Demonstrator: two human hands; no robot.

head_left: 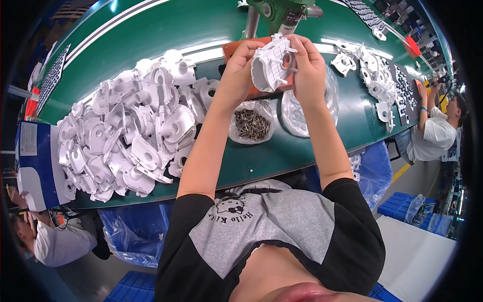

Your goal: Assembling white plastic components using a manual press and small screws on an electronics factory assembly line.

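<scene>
Between my hands, raised in front of the green machine, is a white plastic housing part (272, 65) with a round opening and several short posts. My left hand (242, 65) grips its left side, the fingers partly hidden behind it. On the other side my right hand (308, 65) holds it with the fingers near its upper edge. Below the part, a clear plastic bag of small metal screws (252, 124) lies on the green table (251, 161). An orange block (234, 49) shows behind my hands, partly covered by them.
A large heap of similar white parts (133, 123) spreads over the table's left. A clear plastic bag (297, 118) lies beside the screws. More white parts (375, 75) line the right. The green machine (275, 15) stands behind. A co-worker (437, 128) sits far right, another person (63, 241) lower left.
</scene>
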